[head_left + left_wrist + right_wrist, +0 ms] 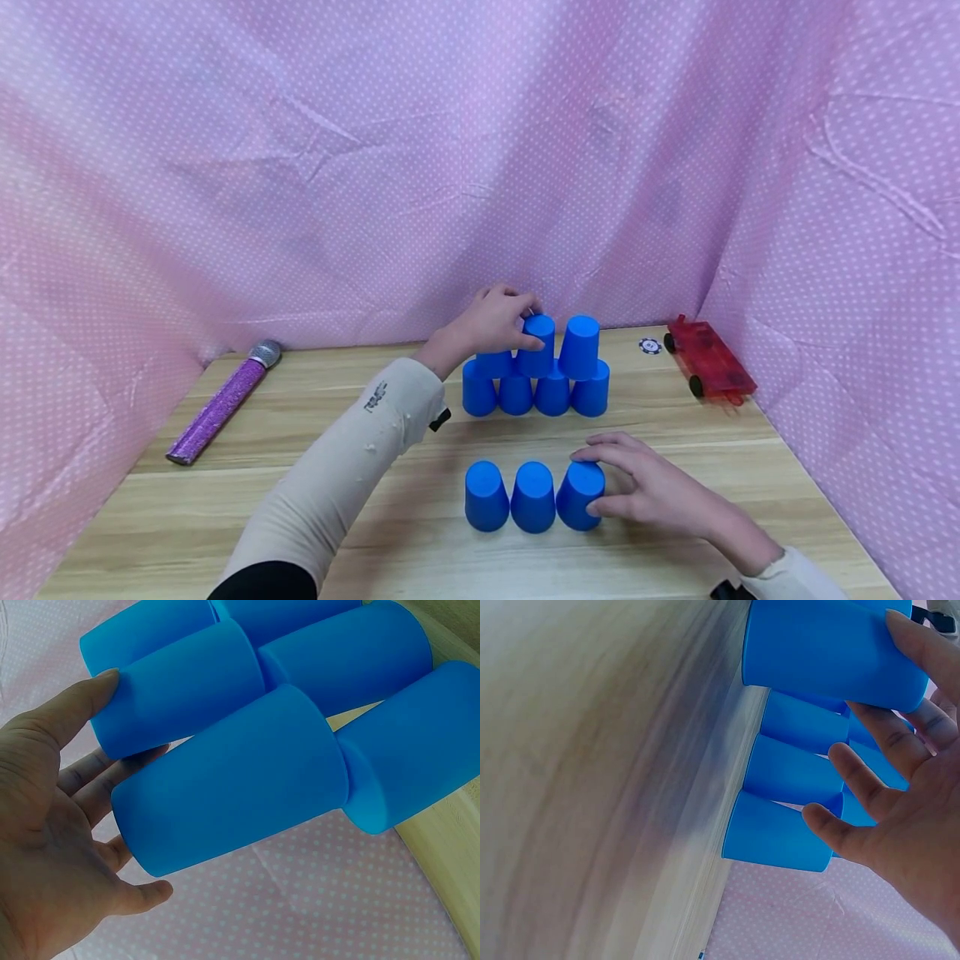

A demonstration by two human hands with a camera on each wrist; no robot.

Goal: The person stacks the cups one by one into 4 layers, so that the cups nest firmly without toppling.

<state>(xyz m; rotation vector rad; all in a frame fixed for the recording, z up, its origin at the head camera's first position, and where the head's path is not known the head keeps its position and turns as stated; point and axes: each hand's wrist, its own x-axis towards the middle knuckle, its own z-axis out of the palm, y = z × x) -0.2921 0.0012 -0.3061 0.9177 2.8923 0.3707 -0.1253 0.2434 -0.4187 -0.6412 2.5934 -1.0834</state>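
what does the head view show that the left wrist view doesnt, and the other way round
Only the head view shows the purple microphone, the red toy car, the round chip, the front row of three cups and the right hand gripping its rightmost cup.

Only the left wrist view shows the palm side of the left hand.

Both show that hand holding the middle upper cup, other stacked blue cups, the wooden table and the pink dotted cloth.
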